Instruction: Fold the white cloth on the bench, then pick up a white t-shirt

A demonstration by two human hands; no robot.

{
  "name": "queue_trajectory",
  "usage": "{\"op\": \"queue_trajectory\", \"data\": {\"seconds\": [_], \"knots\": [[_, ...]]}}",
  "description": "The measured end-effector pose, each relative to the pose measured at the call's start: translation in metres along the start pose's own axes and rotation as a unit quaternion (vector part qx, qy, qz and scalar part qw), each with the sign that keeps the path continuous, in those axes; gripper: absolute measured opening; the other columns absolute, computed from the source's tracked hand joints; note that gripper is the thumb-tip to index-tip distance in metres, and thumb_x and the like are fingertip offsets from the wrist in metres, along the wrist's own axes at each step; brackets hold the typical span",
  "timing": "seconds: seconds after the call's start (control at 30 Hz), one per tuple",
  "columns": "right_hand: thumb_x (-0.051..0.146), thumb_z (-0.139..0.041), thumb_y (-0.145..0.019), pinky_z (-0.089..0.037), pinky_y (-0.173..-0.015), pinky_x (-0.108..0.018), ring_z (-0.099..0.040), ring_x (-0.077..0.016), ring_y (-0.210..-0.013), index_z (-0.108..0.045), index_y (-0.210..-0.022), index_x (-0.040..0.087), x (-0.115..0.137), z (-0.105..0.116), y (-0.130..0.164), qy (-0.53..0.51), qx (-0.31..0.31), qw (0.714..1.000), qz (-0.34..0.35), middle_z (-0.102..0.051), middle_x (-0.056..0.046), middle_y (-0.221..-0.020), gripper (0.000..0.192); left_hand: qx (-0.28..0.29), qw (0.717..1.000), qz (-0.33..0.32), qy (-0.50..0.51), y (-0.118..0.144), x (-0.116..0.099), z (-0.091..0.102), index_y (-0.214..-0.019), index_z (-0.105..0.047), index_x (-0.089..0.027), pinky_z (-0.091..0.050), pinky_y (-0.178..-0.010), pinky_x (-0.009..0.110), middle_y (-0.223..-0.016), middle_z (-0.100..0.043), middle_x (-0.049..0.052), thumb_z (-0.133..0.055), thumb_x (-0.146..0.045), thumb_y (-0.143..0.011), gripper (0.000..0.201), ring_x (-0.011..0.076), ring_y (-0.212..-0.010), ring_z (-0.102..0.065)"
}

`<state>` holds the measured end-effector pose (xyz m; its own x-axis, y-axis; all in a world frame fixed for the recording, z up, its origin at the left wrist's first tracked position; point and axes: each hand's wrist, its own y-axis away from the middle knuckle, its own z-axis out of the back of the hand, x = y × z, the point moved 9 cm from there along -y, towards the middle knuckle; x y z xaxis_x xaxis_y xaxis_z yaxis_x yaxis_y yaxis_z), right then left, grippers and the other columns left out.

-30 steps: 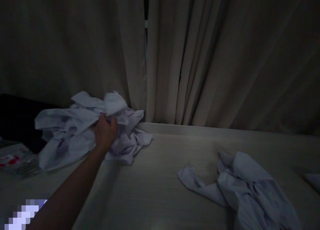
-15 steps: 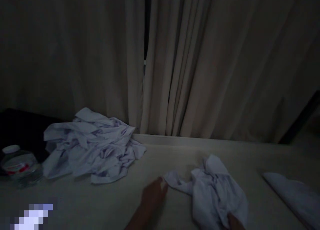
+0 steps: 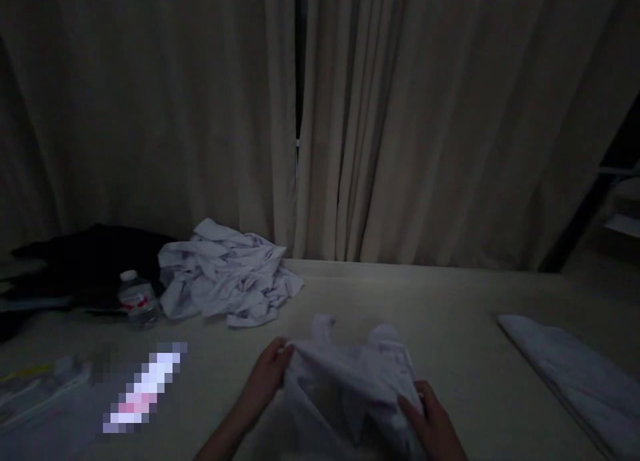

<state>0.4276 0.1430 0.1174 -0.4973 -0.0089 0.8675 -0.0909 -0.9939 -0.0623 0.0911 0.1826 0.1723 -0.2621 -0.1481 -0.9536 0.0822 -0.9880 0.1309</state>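
Note:
Both hands hold a crumpled white garment [image 3: 350, 387] low in the middle of the view, just above a pale table [image 3: 450, 314]. My left hand [image 3: 267, 374] grips its left upper edge. My right hand [image 3: 433, 424] grips the cloth's lower right part. A heap of white garments [image 3: 227, 287] lies farther back on the left, apart from both hands. The scene is very dim.
A small water bottle [image 3: 137, 304] lies left of the heap, next to dark cloth [image 3: 85, 261]. A flat folded white cloth [image 3: 575, 374] lies at the right. Closed beige curtains [image 3: 400, 127] hang behind the table. A blurred patch and pale items sit at the lower left.
My left hand left the heap on the left, moved right and took the garment's edge. My right hand came into view on the same garment, which is now lifted and bunched between them.

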Motion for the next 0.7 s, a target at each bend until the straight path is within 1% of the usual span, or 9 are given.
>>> {"op": "queue_trajectory", "data": {"seconds": [0.1, 0.17, 0.23, 0.3, 0.4, 0.47, 0.53, 0.6, 0.7], "knots": [[0.056, -0.037, -0.082, -0.043, -0.055, -0.028, -0.057, -0.0183, -0.057, -0.047, -0.103, 0.021, 0.013, 0.029, 0.001, 0.038, -0.006, 0.999, -0.009, -0.057, 0.004, -0.059, 0.042, -0.089, 0.992, -0.082, -0.035, 0.017, -0.051, 0.054, -0.082, -0.050, -0.022, -0.045, -0.055, 0.026, -0.060, -0.053, -0.005, -0.042, -0.057, -0.074, 0.036, 0.0153, -0.059, -0.055], [0.055, -0.037, -0.083, -0.040, -0.055, -0.028, -0.054, -0.0171, -0.055, -0.049, -0.106, 0.021, 0.027, 0.043, 0.005, 0.093, -0.004, 0.995, 0.020, -0.053, 0.005, -0.057, 0.043, -0.140, 0.977, -0.121, -0.101, 0.024, -0.064, 0.084, -0.082, -0.052, -0.023, -0.047, -0.062, 0.028, -0.067, -0.058, -0.002, -0.040, -0.054, -0.076, 0.034, 0.0175, -0.067, -0.058], [0.053, -0.039, -0.083, -0.040, -0.060, -0.029, -0.054, -0.0168, -0.059, -0.054, -0.101, 0.021, 0.035, 0.049, 0.012, 0.125, 0.014, 0.991, 0.036, -0.055, 0.003, -0.061, 0.040, -0.158, 0.962, -0.119, -0.186, 0.024, -0.053, 0.102, -0.090, -0.054, -0.023, -0.049, -0.071, 0.032, -0.078, -0.064, 0.001, -0.035, -0.049, -0.080, 0.034, 0.0199, -0.076, -0.061], [0.051, -0.041, -0.081, -0.041, -0.062, -0.029, -0.056, -0.0169, -0.065, -0.057, -0.098, 0.020, 0.030, 0.043, 0.026, 0.107, 0.073, 0.991, 0.017, -0.058, 0.001, -0.067, 0.038, -0.138, 0.945, -0.096, -0.280, 0.021, -0.021, 0.105, -0.104, -0.054, -0.020, -0.048, -0.084, 0.036, -0.096, -0.067, 0.006, -0.031, -0.036, -0.082, 0.036, 0.0221, -0.091, -0.062], [0.046, -0.052, -0.076, -0.044, -0.065, -0.027, -0.058, -0.0161, -0.069, -0.055, -0.113, 0.023, 0.009, 0.012, 0.059, 0.045, 0.256, 0.965, -0.043, -0.062, 0.000, -0.073, 0.044, -0.082, 0.898, -0.117, -0.416, 0.031, 0.032, 0.076, -0.123, -0.048, -0.010, -0.035, -0.104, 0.039, -0.129, -0.054, 0.015, -0.036, -0.020, -0.074, 0.051, 0.0243, -0.121, -0.048], [0.045, -0.054, -0.075, -0.046, -0.069, -0.029, -0.060, -0.0168, -0.073, -0.050, -0.121, 0.023, -0.002, 0.003, 0.070, 0.021, 0.295, 0.953, -0.059, -0.064, -0.001, -0.078, 0.051, -0.031, 0.877, -0.105, -0.468, 0.046, 0.069, 0.039, -0.127, -0.048, -0.012, -0.032, -0.107, 0.041, -0.135, -0.050, 0.014, -0.037, -0.024, -0.077, 0.053, 0.0250, -0.126, -0.044], [0.047, -0.050, -0.076, -0.047, -0.077, -0.033, -0.061, -0.0197, -0.082, -0.047, -0.124, 0.020, -0.010, 0.010, 0.057, 0.019, 0.221, 0.974, -0.047, -0.065, -0.005, -0.089, 0.055, 0.039, 0.874, -0.086, -0.476, 0.065, 0.097, -0.007, -0.133, -0.043, -0.019, -0.031, -0.108, 0.042, -0.138, -0.047, 0.012, -0.038, -0.037, -0.081, 0.055, 0.0246, -0.128, -0.041], [0.049, -0.046, -0.077, -0.046, -0.087, -0.038, -0.059, -0.0237, -0.099, -0.045, -0.124, 0.018, -0.014, 0.021, 0.033, 0.039, 0.104, 0.994, -0.012, -0.062, -0.011, -0.109, 0.057, 0.091, 0.862, -0.031, -0.498, 0.081, 0.119, -0.046, -0.138, -0.034, -0.023, -0.029, -0.107, 0.048, -0.145, -0.036, 0.013, -0.052, -0.044, -0.074, 0.070, 0.0296, -0.133, -0.033], [0.047, -0.050, -0.075, -0.031, -0.106, -0.043, -0.040, -0.0256, -0.126, -0.037, -0.131, 0.019, -0.010, 0.021, 0.001, 0.102, -0.005, 0.992, 0.072, -0.043, -0.013, -0.138, 0.064, 0.095, 0.817, 0.023, -0.568, 0.089, 0.134, -0.075, -0.138, -0.029, -0.028, -0.024, -0.103, 0.062, -0.150, -0.023, 0.015, -0.066, -0.034, -0.060, 0.087, 0.0385, -0.136, -0.020]]}}
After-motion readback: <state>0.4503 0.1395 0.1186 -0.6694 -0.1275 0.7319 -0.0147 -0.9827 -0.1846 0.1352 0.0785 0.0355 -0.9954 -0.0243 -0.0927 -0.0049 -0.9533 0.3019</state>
